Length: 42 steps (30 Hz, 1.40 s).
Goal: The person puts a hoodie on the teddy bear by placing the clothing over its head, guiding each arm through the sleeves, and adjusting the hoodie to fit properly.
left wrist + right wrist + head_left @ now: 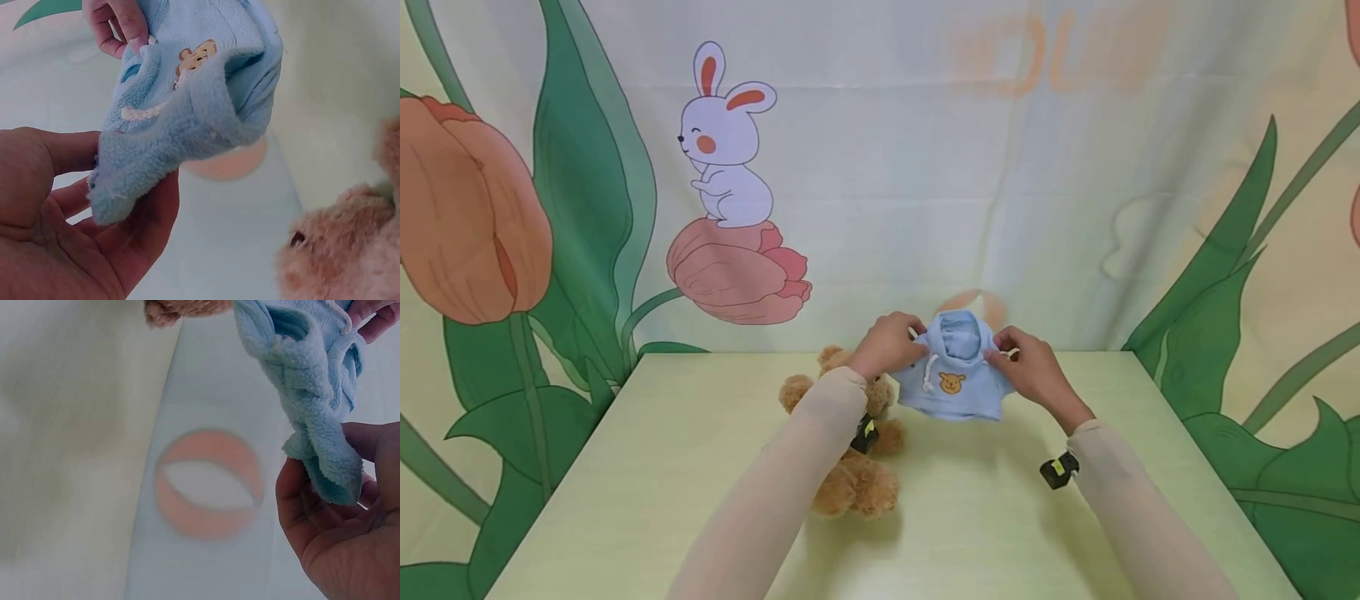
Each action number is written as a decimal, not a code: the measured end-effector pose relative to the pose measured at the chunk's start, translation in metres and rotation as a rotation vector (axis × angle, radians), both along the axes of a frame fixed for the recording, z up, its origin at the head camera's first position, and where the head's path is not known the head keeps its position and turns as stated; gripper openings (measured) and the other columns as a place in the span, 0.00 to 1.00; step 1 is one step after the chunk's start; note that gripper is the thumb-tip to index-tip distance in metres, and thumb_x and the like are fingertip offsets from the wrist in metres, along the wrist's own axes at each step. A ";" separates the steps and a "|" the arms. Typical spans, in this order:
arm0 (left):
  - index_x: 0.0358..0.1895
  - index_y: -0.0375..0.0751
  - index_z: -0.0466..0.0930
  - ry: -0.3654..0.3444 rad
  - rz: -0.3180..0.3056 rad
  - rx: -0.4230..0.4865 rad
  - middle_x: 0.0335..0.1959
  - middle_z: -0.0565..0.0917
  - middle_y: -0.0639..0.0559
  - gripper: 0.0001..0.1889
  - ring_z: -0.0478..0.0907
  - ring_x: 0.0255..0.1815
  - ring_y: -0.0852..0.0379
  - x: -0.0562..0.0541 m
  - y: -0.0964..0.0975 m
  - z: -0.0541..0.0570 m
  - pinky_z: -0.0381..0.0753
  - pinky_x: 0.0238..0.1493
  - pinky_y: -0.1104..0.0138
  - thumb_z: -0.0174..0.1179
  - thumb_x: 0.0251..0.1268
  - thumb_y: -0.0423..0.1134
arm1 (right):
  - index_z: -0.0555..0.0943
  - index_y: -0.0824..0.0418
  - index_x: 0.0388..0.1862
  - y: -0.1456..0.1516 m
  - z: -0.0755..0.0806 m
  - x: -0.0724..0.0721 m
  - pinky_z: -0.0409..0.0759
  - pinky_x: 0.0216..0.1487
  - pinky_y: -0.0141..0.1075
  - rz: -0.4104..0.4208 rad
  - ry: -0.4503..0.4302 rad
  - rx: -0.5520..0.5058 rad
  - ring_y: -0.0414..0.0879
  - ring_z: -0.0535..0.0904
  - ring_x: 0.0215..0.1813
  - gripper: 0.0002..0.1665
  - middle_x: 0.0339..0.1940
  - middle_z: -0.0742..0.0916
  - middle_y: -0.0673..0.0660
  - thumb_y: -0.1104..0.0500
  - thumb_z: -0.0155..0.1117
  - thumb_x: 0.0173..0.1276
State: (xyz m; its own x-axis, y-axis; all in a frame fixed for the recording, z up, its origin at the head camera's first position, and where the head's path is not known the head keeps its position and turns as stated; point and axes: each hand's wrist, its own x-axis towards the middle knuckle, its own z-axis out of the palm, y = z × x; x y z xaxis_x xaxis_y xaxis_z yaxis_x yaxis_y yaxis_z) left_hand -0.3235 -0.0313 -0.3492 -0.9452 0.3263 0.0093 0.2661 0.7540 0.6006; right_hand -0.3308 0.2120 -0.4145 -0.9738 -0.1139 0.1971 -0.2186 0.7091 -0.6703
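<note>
One side of a little blue hoodie [968, 398] is pinched by the left hand [887, 343], and the other side is pinched by the right hand [1033, 367]. In both hands the thumb and fingers are closed up — only soft cloth is left between them. The hoodie is held up over the table [985, 517], near its back edge, with its front turned to the head camera. It is pale blue and small, with a wide round hood opening [961, 335] at the top and a straight hem below. Fuzzy, bumpy cloth like a towel is shown by the wrist views, and folds are made where it is squeezed. A tan animal face [952, 382] is set on the front, and a thick white cord [928, 375] is hung from the neck.

Just left of the hoodie, a brown teddy bear [868, 487] with curly, fluffy fur is partly hidden by the left arm. Its ears and feet are round. The arms are covered by long, pale sleeves [775, 483]. Behind the smooth, pale table, a cloth backdrop [880, 167] is hung — tulips, green leaves and a white rabbit [730, 158] are printed on it.
</note>
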 end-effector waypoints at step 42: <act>0.46 0.42 0.83 0.102 0.016 -0.016 0.53 0.84 0.40 0.09 0.79 0.48 0.46 0.015 -0.105 -0.022 0.79 0.47 0.57 0.54 0.70 0.34 | 0.80 0.60 0.39 -0.104 -0.048 -0.001 0.79 0.47 0.38 0.070 -0.017 -0.222 0.46 0.80 0.43 0.09 0.37 0.87 0.55 0.55 0.67 0.67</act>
